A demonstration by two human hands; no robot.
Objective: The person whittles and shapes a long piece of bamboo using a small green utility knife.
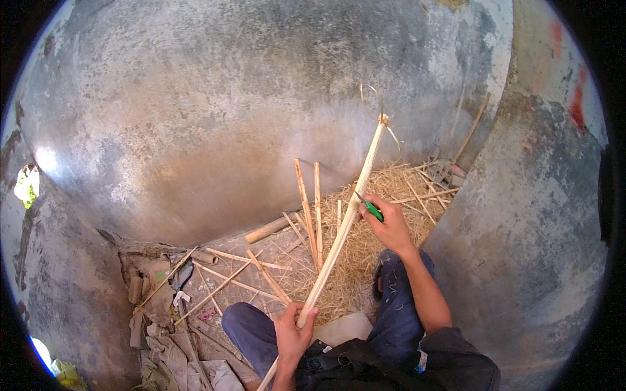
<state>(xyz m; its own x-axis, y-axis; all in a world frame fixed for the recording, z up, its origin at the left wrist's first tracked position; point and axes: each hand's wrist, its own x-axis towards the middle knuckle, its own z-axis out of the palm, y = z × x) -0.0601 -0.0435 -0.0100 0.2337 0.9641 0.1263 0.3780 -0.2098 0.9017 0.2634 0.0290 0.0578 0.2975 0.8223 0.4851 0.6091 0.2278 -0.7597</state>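
Here we see the left hand (292, 333) low in the picture, its fingers curled tight around the lower part of a long pale bamboo stick (343, 225); the stick runs up and to the right from that grip, across the lap, to a frayed tip in front of the grey concrete wall (228, 98). Higher up the stick, the right hand (390, 225) is closed around a green-handled knife (370, 208); the blade end meets the stick's side about midway along it, so both hands are shut on something, neither one spread.

Below the stick we make out the person's knees in blue trousers (254, 332); between them lies a pale flat piece (342, 328), though we cannot tell what it is. Behind the hands a heap of fine straw-coloured shavings (378, 195) covers the ground up to the wall; two split bamboo slats (312, 202) stand tilted at its left edge, and a short round bamboo section (267, 229) lies just beside them; thinner strips (228, 280) lie scattered and crossing to the left. Further left, crumpled brown scraps of paper and card (163, 326) lie in a loose pile on the ground; we see no box or basket holding any of it. A rounded concrete pillar (535, 228) rises on the right.
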